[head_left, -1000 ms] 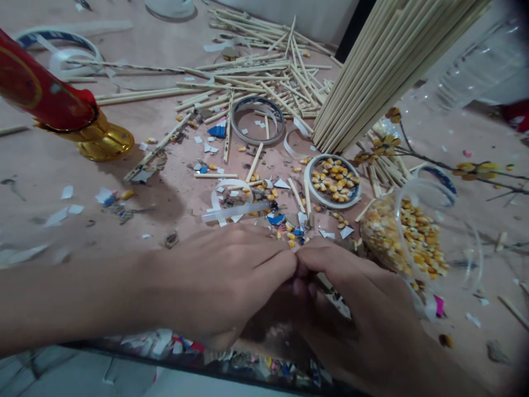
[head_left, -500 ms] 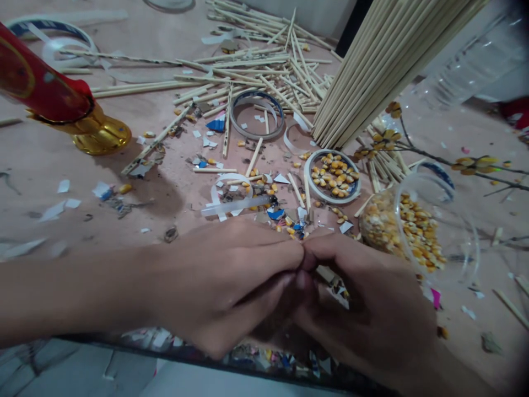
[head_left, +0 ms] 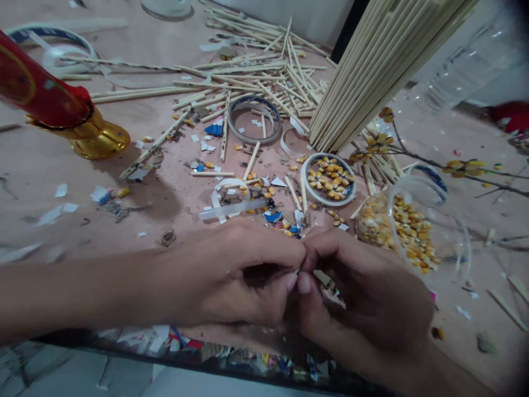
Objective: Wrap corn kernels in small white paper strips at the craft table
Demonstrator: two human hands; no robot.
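Note:
My left hand [head_left: 231, 275] and my right hand [head_left: 367, 303] meet fingertip to fingertip low in the middle of the view, over the near edge of the pink table [head_left: 37, 165]. Both pinch a tiny pale scrap [head_left: 298, 272] between thumbs and forefingers; most of it is hidden by the fingers. Right of my right hand lies a clear plastic cup [head_left: 413, 231] on its side, full of corn kernels. A tape ring [head_left: 329, 179] holding more kernels sits just beyond my hands.
A bundle of wooden sticks [head_left: 380, 60] leans at the upper right over scattered sticks [head_left: 256, 71]. A red and gold object [head_left: 53, 110] lies at the left. A branch with kernel flowers [head_left: 454, 165], a clear bottle [head_left: 467, 66], tape rings and paper scraps litter the table.
My hands stay together and have shifted slightly toward me. The left fingers have curled, opening a gap under them, and the thumbs now show at the pinch.

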